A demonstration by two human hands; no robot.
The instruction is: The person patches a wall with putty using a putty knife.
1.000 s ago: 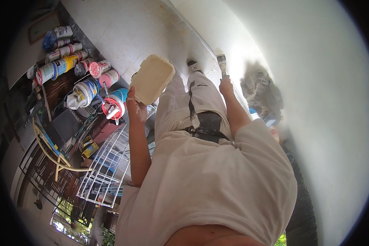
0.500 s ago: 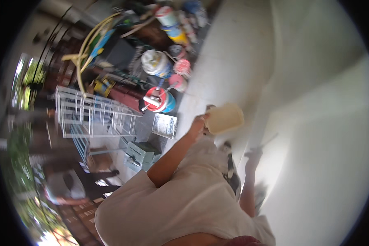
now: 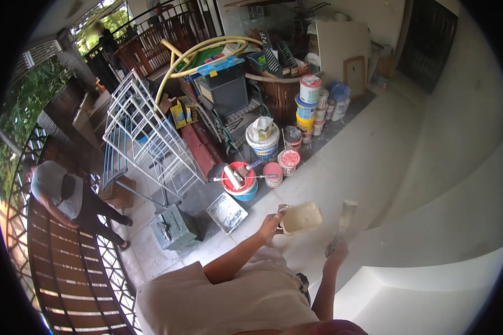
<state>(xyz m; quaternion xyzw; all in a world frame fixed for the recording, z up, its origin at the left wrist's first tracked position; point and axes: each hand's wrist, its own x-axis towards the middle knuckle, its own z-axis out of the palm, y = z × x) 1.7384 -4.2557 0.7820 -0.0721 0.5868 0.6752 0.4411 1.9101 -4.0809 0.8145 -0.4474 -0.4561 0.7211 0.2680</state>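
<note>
My left hand (image 3: pixel 270 225) is closed on the near left side of a shallow cream plastic tub (image 3: pixel 300 218). Pale paste or residue coats the inside of the tub, whose open top faces me. To its right, my right hand (image 3: pixel 336 255) wraps round the handle of a putty knife (image 3: pixel 348 211). The knife's flat, pale blade points up and away from me, apart from both the tub and the wall. Some fingers of each hand are hidden behind what it holds.
A pale wall (image 3: pixel 430 195) curves along the right, with a white ledge (image 3: pixel 408 279) below. Left of the tub lie a paint tray (image 3: pixel 227 213), a red-topped bucket (image 3: pixel 240 181), several paint pails, a green metal box (image 3: pixel 176 226) and a white wire rack (image 3: pixel 151 134). Another person (image 3: pixel 61 190) stands far left.
My view has swung toward the cluttered floor and steadied. The tub now sits lower in view, tilted so its inside shows. The putty knife has turned, showing its blade's flat face.
</note>
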